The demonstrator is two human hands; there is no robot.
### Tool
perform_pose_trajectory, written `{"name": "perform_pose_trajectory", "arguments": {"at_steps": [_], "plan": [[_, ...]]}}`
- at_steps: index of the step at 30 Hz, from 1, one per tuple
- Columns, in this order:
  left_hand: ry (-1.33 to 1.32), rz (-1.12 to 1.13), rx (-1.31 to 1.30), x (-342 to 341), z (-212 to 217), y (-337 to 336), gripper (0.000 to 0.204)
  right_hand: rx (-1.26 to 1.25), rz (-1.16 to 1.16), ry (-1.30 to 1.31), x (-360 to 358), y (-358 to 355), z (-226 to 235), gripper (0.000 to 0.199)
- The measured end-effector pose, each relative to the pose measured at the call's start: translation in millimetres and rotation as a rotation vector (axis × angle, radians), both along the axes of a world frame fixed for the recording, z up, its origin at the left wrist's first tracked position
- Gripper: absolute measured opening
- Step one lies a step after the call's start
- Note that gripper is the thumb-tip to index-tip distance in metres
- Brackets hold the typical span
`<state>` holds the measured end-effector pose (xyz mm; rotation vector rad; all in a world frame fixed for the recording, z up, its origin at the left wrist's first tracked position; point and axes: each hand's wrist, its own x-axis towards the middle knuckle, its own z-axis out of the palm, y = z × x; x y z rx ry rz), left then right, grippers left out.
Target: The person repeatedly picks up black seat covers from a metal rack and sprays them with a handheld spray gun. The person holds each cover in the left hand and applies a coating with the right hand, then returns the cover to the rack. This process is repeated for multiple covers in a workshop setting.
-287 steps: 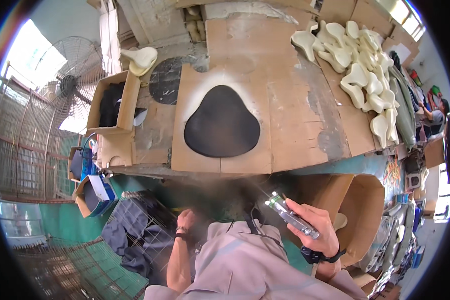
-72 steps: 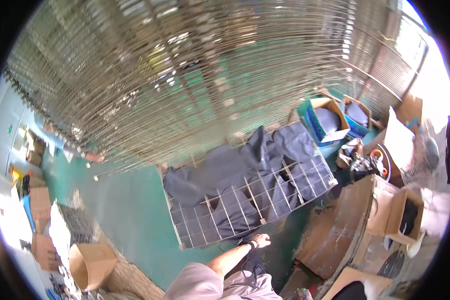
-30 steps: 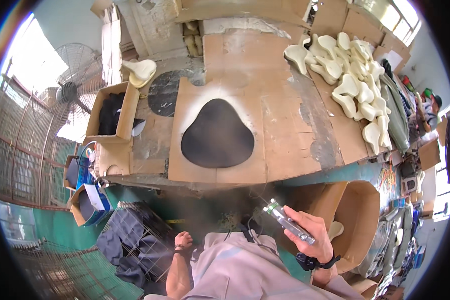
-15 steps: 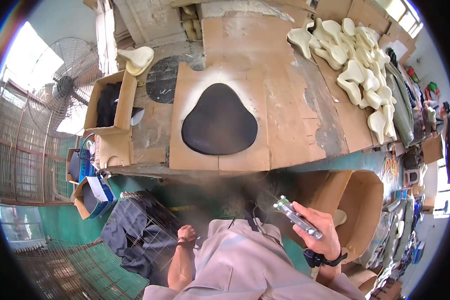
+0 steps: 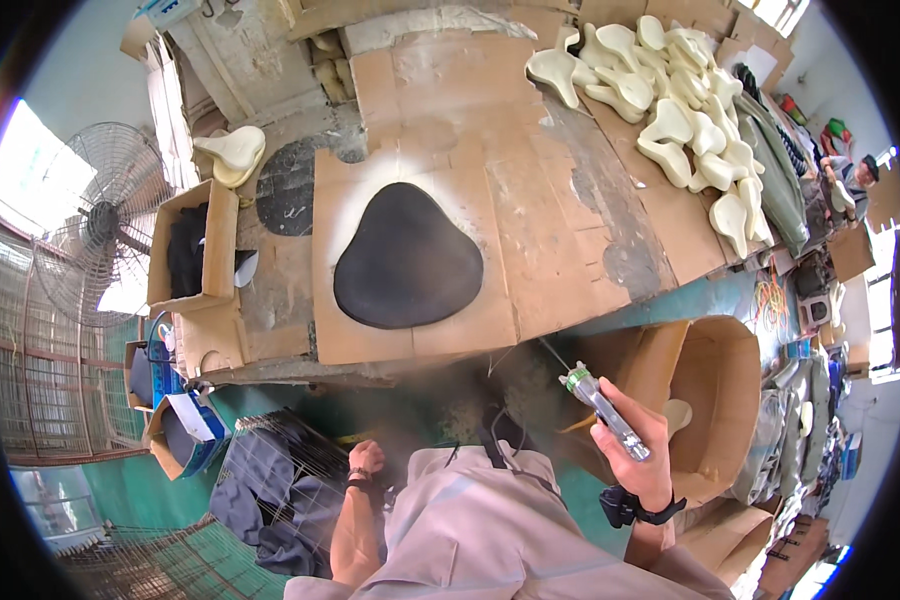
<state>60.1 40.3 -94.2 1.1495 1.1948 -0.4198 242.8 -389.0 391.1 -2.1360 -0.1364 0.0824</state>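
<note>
My right hand (image 5: 638, 445) is closed around a metal spray gun (image 5: 610, 415) with a green-ringed nozzle end, held beside my right thigh below the table edge. A dark, rounded-triangular saddle cover (image 5: 408, 258) lies flat on the cardboard-covered table (image 5: 555, 235). Pale overspray spreads on the cardboard around its upper part. Its surface looks slightly dusty brown in the middle. My left hand (image 5: 366, 457) hangs by my left thigh, fingers curled into a fist, with nothing seen in it.
Several cream foam saddle pads (image 5: 705, 130) are heaped at the table's right. An open carton of dark pieces (image 5: 192, 245) and more pads (image 5: 232, 153) stand at the left. A large carton (image 5: 715, 410) is beside my right hand; wire racks with dark cloth (image 5: 270, 490) and a fan (image 5: 100, 222) are left.
The view has shifted, so the table and saddle cover sit further left and slightly lower. My right hand with the spray gun is slightly higher and tipped more upright; dark mist below the table has thinned.
</note>
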Motion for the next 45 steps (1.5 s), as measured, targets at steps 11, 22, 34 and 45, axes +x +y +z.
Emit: {"name": "perform_pose_trajectory", "arguments": {"at_steps": [11, 22, 34, 45], "plan": [[-0.092, 0.231, -0.354, -69, -22, 4, 0.032, 0.015, 0.291, -0.083, 32, 38, 2, 0.058], [0.073, 0.116, -0.039, -45, 28, -16, 0.035, -0.038, 0.131, -0.073, 22, 32, 6, 0.054], [-0.049, 0.128, -0.143, -12, -3, 8, 0.023, -0.054, 0.282, 0.035, 13, 25, 8, 0.055], [-0.031, 0.143, -0.206, -22, -18, 0, 0.021, -0.043, 0.135, -0.027, 10, 17, 7, 0.055]]}}
